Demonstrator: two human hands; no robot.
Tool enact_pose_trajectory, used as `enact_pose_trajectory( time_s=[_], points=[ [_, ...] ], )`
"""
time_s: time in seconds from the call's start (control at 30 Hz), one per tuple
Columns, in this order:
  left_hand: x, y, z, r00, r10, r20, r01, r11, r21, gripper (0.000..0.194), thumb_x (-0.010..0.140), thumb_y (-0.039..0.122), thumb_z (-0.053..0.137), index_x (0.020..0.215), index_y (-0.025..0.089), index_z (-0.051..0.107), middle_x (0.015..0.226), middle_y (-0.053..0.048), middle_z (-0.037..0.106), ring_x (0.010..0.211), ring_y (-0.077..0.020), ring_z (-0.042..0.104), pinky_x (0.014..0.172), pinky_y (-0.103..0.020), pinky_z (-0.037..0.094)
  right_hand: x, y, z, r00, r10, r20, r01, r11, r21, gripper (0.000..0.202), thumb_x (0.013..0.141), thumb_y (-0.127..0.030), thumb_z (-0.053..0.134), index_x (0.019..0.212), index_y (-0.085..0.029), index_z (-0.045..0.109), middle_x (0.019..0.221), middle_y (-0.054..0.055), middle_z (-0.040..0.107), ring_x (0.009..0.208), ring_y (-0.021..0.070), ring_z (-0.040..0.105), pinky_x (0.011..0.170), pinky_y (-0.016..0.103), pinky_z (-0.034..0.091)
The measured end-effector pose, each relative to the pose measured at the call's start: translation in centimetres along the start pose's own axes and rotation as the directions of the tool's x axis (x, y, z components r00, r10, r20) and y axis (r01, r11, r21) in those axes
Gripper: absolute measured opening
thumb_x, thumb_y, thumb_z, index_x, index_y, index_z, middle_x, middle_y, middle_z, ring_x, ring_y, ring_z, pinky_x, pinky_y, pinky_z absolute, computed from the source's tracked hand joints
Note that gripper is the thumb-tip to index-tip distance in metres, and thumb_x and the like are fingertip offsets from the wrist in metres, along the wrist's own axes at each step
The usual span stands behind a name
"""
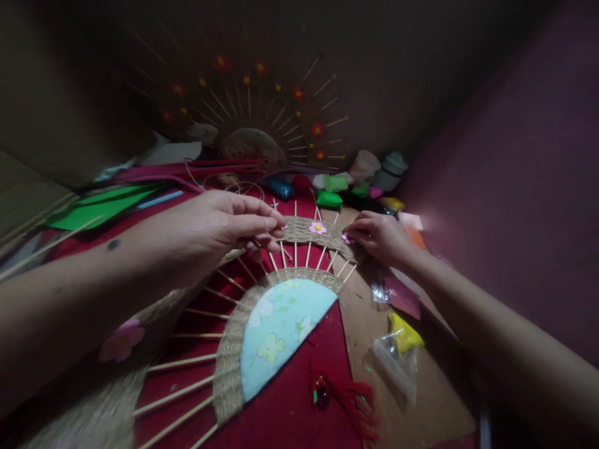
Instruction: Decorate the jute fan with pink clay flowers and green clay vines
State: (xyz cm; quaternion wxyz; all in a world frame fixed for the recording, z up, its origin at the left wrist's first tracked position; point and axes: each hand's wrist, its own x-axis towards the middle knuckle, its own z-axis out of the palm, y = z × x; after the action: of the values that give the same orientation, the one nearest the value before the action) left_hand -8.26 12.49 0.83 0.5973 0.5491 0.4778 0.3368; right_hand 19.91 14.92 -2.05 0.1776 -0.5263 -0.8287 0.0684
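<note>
A half-round woven fan (227, 374) lies spread out, with thin wooden sticks joining its inner woven band to its outer woven band (297, 229). Light blue flowered cloth (269, 333) fills its centre. My left hand (234, 224) is closed in a pinch over the outer band; a bit of pink shows at its fingertips, too small to name. My right hand (381, 236) pinches a small pink flower (347, 238) at the band's right end. Between the hands, a pink flower with a yellow centre (317, 228) sits on the band. Another pink flower (122, 340) is at lower left.
A similar fan with red flowers (261, 68) stands at the back. Green packets (330, 199), a paper cup (365, 165) and a capped bottle (392, 169) sit behind. Yellow clay (405, 333) in plastic and a red tassel (358, 396) lie in front. A purple wall (524, 162) borders the right.
</note>
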Motion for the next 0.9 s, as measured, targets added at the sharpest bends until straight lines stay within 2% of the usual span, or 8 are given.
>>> enact_pose_trajectory(
  time_s=[0.27,0.43,0.6,0.67,0.73,0.8,0.87,0.9],
  points=[
    [0.0,-0.2,0.1,1.000,0.000,0.001,0.000,1.000,0.005,0.021,0.066,0.031,0.068,0.080,0.015,0.068,0.078,-0.007,0.068,0.070,-0.0190,0.062,0.065,-0.029,0.047,-0.7,0.3,0.6,0.994,-0.098,0.050,0.106,0.973,-0.207,0.026,0.083,-0.017,0.045,0.078,-0.023,0.070,0.083,0.006,0.060,0.073,0.0162,0.056,0.063,0.028,0.041],
    [-0.1,-0.1,0.1,1.000,0.005,0.006,-0.005,1.000,0.011,0.021,0.067,0.030,0.068,0.081,0.014,0.069,0.078,-0.008,0.068,0.070,-0.0182,0.062,0.065,-0.029,0.047,-0.6,0.4,0.8,0.983,-0.140,0.119,0.172,0.929,-0.327,0.026,0.085,-0.019,0.043,0.076,-0.021,0.068,0.079,0.009,0.058,0.072,0.0192,0.051,0.065,0.031,0.039],
    [-0.1,0.0,-0.1,0.999,0.020,0.026,-0.020,1.000,0.016,0.022,0.068,0.031,0.069,0.083,0.015,0.069,0.079,-0.007,0.069,0.072,-0.0177,0.063,0.068,-0.029,0.047,-0.8,0.0,0.7,0.987,-0.132,0.088,0.154,0.934,-0.322,0.022,0.084,-0.019,0.044,0.085,-0.021,0.066,0.083,0.008,0.058,0.074,0.0191,0.051,0.063,0.030,0.039],
    [-0.2,0.0,-0.1,0.999,0.025,0.030,-0.025,1.000,0.018,0.021,0.069,0.030,0.068,0.084,0.015,0.069,0.080,-0.007,0.069,0.072,-0.0171,0.062,0.068,-0.028,0.047,-0.9,-0.2,0.3,0.998,-0.057,0.012,0.059,0.962,-0.265,0.021,0.081,-0.017,0.046,0.085,-0.023,0.066,0.085,0.007,0.058,0.074,0.0185,0.052,0.063,0.029,0.038],
    [-0.2,0.0,-0.2,0.999,0.032,0.032,-0.033,0.999,0.020,0.021,0.069,0.030,0.068,0.084,0.015,0.069,0.080,-0.007,0.069,0.071,-0.0165,0.062,0.066,-0.027,0.047,-1.1,-0.1,-0.2,0.981,0.150,-0.121,-0.162,0.982,-0.097,0.020,0.073,-0.012,0.050,0.081,-0.022,0.065,0.087,0.007,0.060,0.077,0.0198,0.052,0.066,0.031,0.039],
    [-0.2,0.0,-0.3,0.998,0.037,0.047,-0.038,0.999,0.022,0.021,0.069,0.030,0.068,0.084,0.015,0.069,0.079,-0.006,0.069,0.069,-0.0162,0.062,0.064,-0.027,0.048,-1.3,0.1,-0.9,0.884,0.421,-0.202,-0.400,0.906,0.139,0.019,0.065,-0.007,0.054,0.075,-0.021,0.062,0.085,0.007,0.060,0.080,0.0216,0.053,0.069,0.032,0.039],
    [-0.3,0.1,-0.4,0.997,0.039,0.071,-0.041,0.999,0.022,0.022,0.070,0.030,0.068,0.086,0.016,0.068,0.076,-0.005,0.068,0.068,-0.0158,0.062,0.062,-0.026,0.048,-1.8,0.4,-1.4,0.769,0.616,-0.171,-0.547,0.773,0.321,0.016,0.062,-0.006,0.057,0.069,-0.021,0.056,0.073,0.006,0.058,0.073,0.0212,0.055,0.065,0.033,0.041],
    [-0.3,0.1,-0.5,0.996,0.044,0.081,-0.046,0.999,0.022,0.022,0.071,0.031,0.068,0.087,0.016,0.068,0.076,-0.005,0.068,0.068,-0.0158,0.062,0.063,-0.026,0.049,-2.0,0.5,-1.6,0.729,0.672,-0.132,-0.590,0.714,0.377,0.016,0.063,-0.007,0.058,0.068,-0.021,0.054,0.066,0.004,0.057,0.066,0.0200,0.054,0.060,0.032,0.042]
  ],
)
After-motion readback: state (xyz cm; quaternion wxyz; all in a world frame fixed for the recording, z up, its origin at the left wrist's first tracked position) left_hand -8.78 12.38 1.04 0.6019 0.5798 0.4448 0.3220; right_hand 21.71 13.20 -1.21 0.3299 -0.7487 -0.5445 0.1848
